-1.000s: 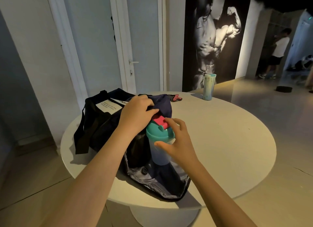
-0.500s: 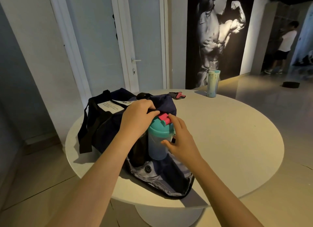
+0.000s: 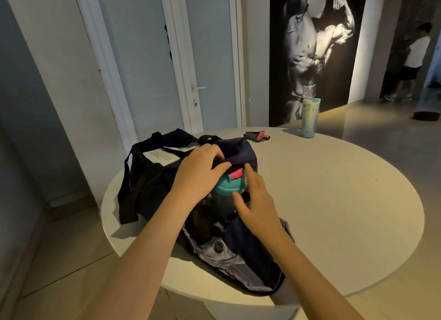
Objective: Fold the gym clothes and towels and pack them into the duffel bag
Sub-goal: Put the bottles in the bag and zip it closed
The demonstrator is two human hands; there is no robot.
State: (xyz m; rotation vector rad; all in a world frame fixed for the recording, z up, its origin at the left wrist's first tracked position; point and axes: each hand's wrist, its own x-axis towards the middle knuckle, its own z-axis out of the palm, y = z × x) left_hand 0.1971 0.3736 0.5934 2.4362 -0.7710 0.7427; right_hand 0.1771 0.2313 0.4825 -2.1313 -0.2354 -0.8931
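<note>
Fingers [image 3: 212, 154] of the left hand [image 3: 200, 174] are curled over the upper edge of the duffel bag [image 3: 241, 150] and clamp a fold of its navy fabric at the opening, thumb underneath. Fingers [image 3: 250, 170] of the right hand [image 3: 259, 202] are wrapped round the shaker bottle [image 3: 226, 188]: thumb on the near side just below the teal lid, index finger on the far side beside the pink cap.

Bottle pos.: roughly upright in the bag's open mouth, lower body inside, lid and cap above the edge.

Bag pos.: lying on the left part of the round white bench [image 3: 334, 200], opening toward the camera. Grey lining w/ a round vent eyelet [image 3: 218, 246] is exposed at the near end. A black strap [image 3: 127, 191] hangs over the left side, and a white label [image 3: 161, 157] sits on top (text not legible).

Other items on the bench:
- pale green tumbler [image 3: 310, 118], upright at the far edge, well apart from the bag;
- small grey-and-pink item [image 3: 257, 136] just beyond the bag (type can't be determined).

Background: white door [image 3: 210, 57], bodybuilder poster [image 3: 312, 45], and a person [image 3: 415, 57] at far right.
</note>
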